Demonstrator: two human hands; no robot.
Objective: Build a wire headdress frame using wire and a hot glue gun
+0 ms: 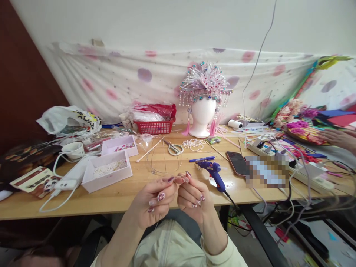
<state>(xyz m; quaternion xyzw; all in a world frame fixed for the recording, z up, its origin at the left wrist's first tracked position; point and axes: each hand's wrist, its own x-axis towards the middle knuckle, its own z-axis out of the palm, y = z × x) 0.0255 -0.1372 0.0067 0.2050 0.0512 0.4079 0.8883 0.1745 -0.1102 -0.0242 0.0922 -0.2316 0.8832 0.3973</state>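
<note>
My left hand [157,200] and my right hand [193,194] meet above the table's front edge, fingertips pinched together. What lies between the fingertips is too small to make out. A fine strand seems to hang beneath each hand. Just beyond my fingers is a thin wire frame [152,171] with curved loops; whether it touches them I cannot tell. A blue glue gun [213,173] lies to the right of my right hand, below a blue pen [201,159]. Scissors [175,149] and a string of white beads [193,144] lie farther back.
A white foam head [204,115] wears a pink beaded headdress [207,83]. At left are bead boxes [108,181], a power strip [68,181] and a paper cup [73,150]. A red basket [154,127] stands behind. Rightward lie a phone [237,163], tangled cables and another person's hand [338,137].
</note>
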